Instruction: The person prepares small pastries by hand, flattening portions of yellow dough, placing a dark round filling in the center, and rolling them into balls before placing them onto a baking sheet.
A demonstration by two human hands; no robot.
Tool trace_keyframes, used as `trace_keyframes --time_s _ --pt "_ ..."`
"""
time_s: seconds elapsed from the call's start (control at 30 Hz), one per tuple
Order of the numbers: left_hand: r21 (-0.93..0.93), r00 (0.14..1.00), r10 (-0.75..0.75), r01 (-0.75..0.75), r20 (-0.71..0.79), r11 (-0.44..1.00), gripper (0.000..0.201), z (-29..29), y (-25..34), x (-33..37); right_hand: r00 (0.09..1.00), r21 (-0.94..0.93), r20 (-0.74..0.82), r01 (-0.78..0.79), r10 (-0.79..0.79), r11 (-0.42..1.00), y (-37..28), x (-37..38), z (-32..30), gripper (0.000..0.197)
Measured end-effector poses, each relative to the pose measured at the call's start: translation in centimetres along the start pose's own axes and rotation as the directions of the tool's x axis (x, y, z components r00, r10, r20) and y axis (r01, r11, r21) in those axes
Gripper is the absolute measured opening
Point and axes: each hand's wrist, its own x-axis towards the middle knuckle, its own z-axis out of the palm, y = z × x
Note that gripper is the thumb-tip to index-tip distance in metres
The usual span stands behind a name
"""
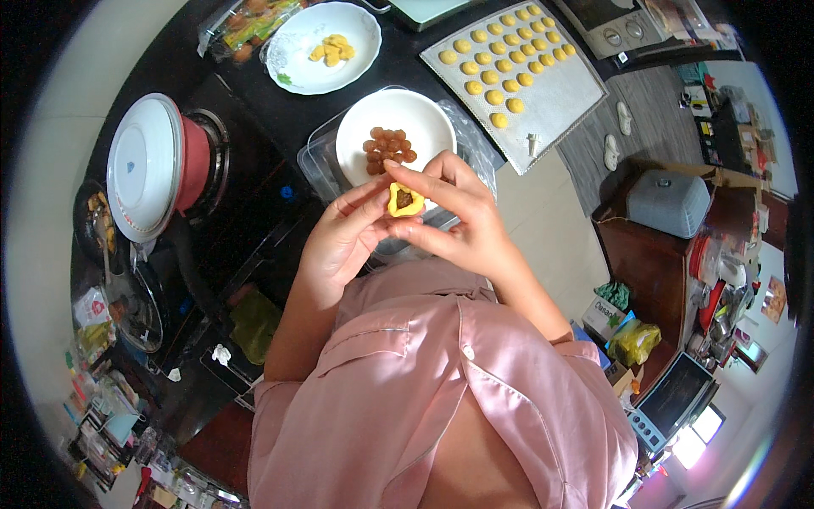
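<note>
Between my two hands is a small piece of yellow dough (395, 204) wrapped partway around a brown filling ball (404, 199), whose top still shows through the gap. My left hand (346, 227) pinches the dough from the left with its fingertips. From the other side, the thumb and fingers of my right hand (462, 208) press on it. Just beyond my hands, a white bowl (352, 127) holds several brown balls (388, 146). A white scalloped plate (288, 53) farther back carries torn pieces of yellow dough (332, 51).
At the far right lies a tray (551, 114) with rows of yellow dough rounds and a small metal piping tip (532, 142). A clear plastic container (318, 157) sits under the bowl. Left are a red pot (193, 161) with a white lid (144, 165) and a frying pan (89, 222).
</note>
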Motion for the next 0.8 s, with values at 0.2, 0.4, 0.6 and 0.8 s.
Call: trace_keyframes --time_s 0.2,0.4,0.6,0.8 --pt "-0.377 0.991 -0.115 0.133 0.069 0.916 0.04 0.5 -0.3 0.2 0.998 0.001 0.009 -0.06 0.06 0.998 0.8 -0.1 0.1 0.041" --pt "-0.118 0.997 0.057 -0.064 -0.056 0.991 0.038 1.1 -1.0 0.5 0.998 -0.198 -0.016 0.054 -0.058 0.979 0.0 0.5 0.9 0.038" --pt "-0.072 0.994 0.011 -0.019 -0.11 0.997 0.036 1.8 -0.4 0.1 0.995 -0.263 0.011 0.096 -0.096 0.96 0.3 0.5 0.5 0.034" --pt "-0.127 1.0 0.017 -0.016 0.005 0.992 0.035 1.6 0.2 0.2 0.992 -0.196 0.045 0.127 -0.121 0.972 1.6 0.4 0.2 0.032"
